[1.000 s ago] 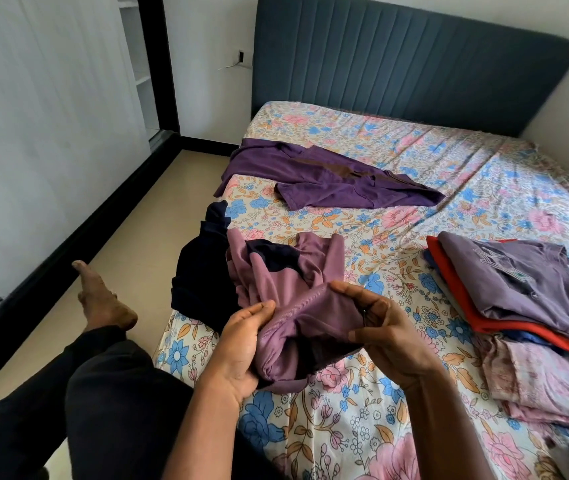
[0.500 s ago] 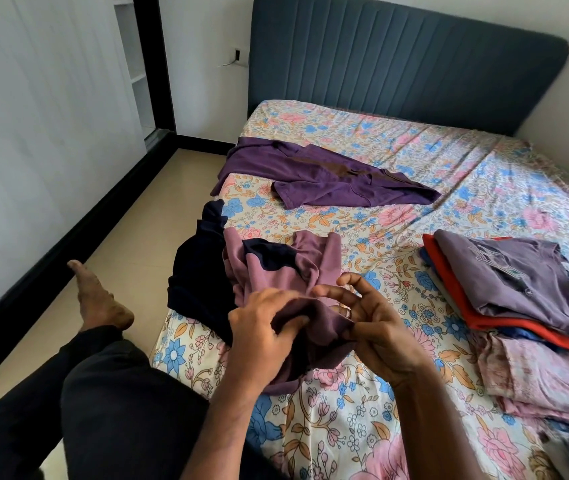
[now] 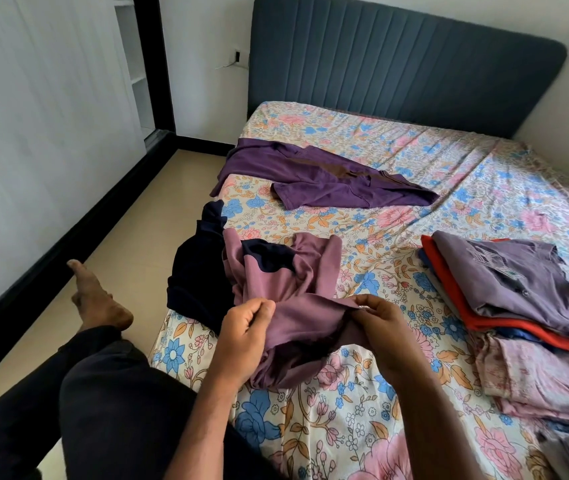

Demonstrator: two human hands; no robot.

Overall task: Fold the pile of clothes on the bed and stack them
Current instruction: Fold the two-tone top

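A crumpled mauve garment (image 3: 286,289) lies near the bed's front left corner, partly over a dark navy garment (image 3: 200,278). My left hand (image 3: 245,334) pinches the mauve cloth's near edge on the left. My right hand (image 3: 383,323) pinches the same edge on the right, and the cloth is stretched between them. A dark purple shirt (image 3: 321,178) lies spread farther up the bed. A stack of folded clothes (image 3: 518,299) sits at the right, a greyish-purple piece on top, an orange-red one below it.
The bed (image 3: 362,420) has a floral sheet and a dark blue padded headboard (image 3: 397,71). My legs in black trousers (image 3: 78,403) and a bare foot (image 3: 96,299) hang over the beige floor at left. A white wardrobe (image 3: 40,116) lines the left wall.
My hands have moved apart along the mauve garment's edge, pulling it taut between them. Earlier they were bunched close together on the cloth.
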